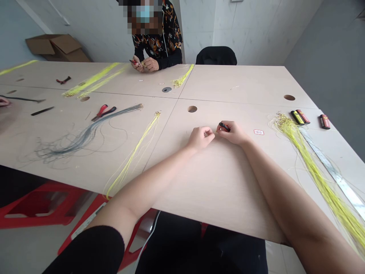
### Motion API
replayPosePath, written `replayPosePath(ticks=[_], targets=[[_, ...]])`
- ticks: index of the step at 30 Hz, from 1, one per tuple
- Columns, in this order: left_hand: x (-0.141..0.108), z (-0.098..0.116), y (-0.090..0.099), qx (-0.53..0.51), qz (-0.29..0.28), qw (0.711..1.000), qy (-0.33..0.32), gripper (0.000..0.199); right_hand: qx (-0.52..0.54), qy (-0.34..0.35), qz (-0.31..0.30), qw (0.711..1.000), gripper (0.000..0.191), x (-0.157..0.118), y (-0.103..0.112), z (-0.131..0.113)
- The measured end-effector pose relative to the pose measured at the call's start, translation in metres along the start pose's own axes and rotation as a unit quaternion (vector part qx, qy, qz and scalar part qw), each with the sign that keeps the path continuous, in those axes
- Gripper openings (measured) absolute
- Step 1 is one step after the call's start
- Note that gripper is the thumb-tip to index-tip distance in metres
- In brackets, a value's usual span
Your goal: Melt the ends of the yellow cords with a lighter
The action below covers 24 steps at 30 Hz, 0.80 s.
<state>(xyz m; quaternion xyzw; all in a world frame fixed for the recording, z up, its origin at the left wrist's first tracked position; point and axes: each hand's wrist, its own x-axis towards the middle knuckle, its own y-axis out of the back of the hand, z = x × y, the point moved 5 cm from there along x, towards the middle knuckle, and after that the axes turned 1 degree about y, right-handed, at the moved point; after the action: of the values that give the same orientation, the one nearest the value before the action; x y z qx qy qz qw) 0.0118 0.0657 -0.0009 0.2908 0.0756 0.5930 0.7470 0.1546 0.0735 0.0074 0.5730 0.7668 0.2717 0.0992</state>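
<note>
Over the middle of the pale table (225, 175), my left hand (202, 137) is closed in a pinch, its fingertips near a tiny yellowish bit; what it grips is too small to name. Close beside it, my right hand (232, 133) is closed around a small dark tool (224, 126), whose black end pokes out above the fingers. A thin bundle of yellow strings (139, 146) lies left of my left arm. To the right of my right arm is a thicker yellow string bundle (312, 167) with a tangled far end.
Grey strings (85, 137) and red-black pliers (101, 113) lie at left. A steel ruler (336, 175), batteries (324, 121) and a small label (259, 132) are at right. Across the table a person (159, 45) holds a red tool. Another hand (4, 102) shows at the left edge.
</note>
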Motion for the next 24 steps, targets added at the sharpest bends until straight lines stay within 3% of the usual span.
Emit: replayPosePath(ticks=[4,7,11,15,18,24], targets=[[0.000,-0.002,0.002,-0.017,0.020,1.000,0.009,0.015,0.037,-0.008,0.036,0.999,0.011,-0.002,0.005,-0.001],[-0.001,-0.002,0.006,-0.033,0.047,0.998,0.010,0.018,0.095,-0.061,0.088,0.990,0.020,-0.003,0.010,0.005],[-0.004,0.003,0.012,-0.037,0.093,0.995,-0.028,0.022,0.242,-0.126,0.161,0.949,0.030,-0.001,0.011,0.015],[-0.009,0.014,0.019,-0.025,0.145,0.982,-0.118,0.021,0.418,-0.158,0.093,0.890,0.049,0.004,-0.006,0.011],[-0.013,0.020,0.024,-0.020,0.177,0.971,-0.159,0.023,0.480,-0.147,0.042,0.864,0.058,0.005,-0.022,-0.002],[-0.016,0.021,0.027,-0.009,0.198,0.969,-0.149,0.027,0.454,-0.137,-0.013,0.880,0.048,-0.001,-0.049,-0.013]])
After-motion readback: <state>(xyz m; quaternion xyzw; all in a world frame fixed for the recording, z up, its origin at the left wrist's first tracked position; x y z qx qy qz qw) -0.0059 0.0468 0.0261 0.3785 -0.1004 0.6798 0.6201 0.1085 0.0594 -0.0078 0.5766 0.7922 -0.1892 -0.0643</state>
